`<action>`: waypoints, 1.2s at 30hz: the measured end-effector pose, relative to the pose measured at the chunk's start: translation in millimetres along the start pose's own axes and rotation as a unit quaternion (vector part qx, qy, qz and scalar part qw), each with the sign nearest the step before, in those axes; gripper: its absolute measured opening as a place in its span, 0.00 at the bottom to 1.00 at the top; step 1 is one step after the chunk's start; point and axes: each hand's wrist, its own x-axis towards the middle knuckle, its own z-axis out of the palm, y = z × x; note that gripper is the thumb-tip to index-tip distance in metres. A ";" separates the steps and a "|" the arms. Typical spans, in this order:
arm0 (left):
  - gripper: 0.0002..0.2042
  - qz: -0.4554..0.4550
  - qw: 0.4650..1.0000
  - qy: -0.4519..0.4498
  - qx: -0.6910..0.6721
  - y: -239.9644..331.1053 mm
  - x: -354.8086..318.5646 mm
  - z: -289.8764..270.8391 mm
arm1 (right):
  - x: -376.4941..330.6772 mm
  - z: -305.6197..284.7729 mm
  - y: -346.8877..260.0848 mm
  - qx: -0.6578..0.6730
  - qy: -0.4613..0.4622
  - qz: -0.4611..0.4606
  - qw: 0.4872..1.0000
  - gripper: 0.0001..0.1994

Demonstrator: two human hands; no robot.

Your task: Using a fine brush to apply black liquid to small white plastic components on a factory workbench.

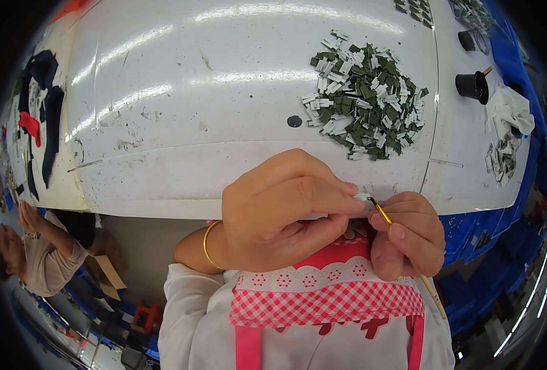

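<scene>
My left hand (292,203), with a gold bangle at its wrist, pinches a small whitish piece (363,197) between thumb and fingertips near the table's front edge. A thin paintbrush (382,213) with a gold ferrule and pale wooden handle is gripped in my right hand (414,237). Its dark tip meets or nearly meets the small piece; I cannot tell which. Beyond my hands, a heap of small dark green and white pieces (372,102) lies loose on the white table (181,123). My fingers partly hide the held piece.
At the right stand black cups (472,87), a crumpled white cloth (509,111) and a blue tray edge (509,58). More small pieces (416,10) lie in rows at the far right. A thin clear stick (446,163) rests nearby. Another person (48,259) is at the left.
</scene>
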 end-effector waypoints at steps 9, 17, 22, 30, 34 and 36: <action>0.12 -0.010 1.000 0.013 0.001 3.4 2.1 2.0 | -4.7 -0.2 -2.7 -0.031 0.041 -0.034 0.998 0.09; 0.12 -0.004 1.000 0.000 0.007 2.3 0.7 0.6 | 0.4 1.1 -1.2 -0.028 -0.005 -0.041 0.999 0.07; 0.12 -0.001 1.000 -0.003 0.013 3.1 1.0 0.5 | 2.1 0.9 -2.9 -0.041 -0.010 -0.029 0.999 0.07; 0.12 -0.001 1.000 -0.002 0.018 3.2 0.7 0.0 | 2.1 2.1 -2.5 -0.039 -0.005 -0.030 0.999 0.07; 0.12 -0.002 1.000 -0.004 0.025 4.3 1.4 -0.1 | 4.8 -0.7 -3.9 -0.041 -0.031 -0.016 0.999 0.07; 0.12 0.000 1.000 -0.004 0.025 3.7 1.5 0.0 | 4.5 -0.3 -3.7 -0.039 -0.028 -0.017 0.999 0.07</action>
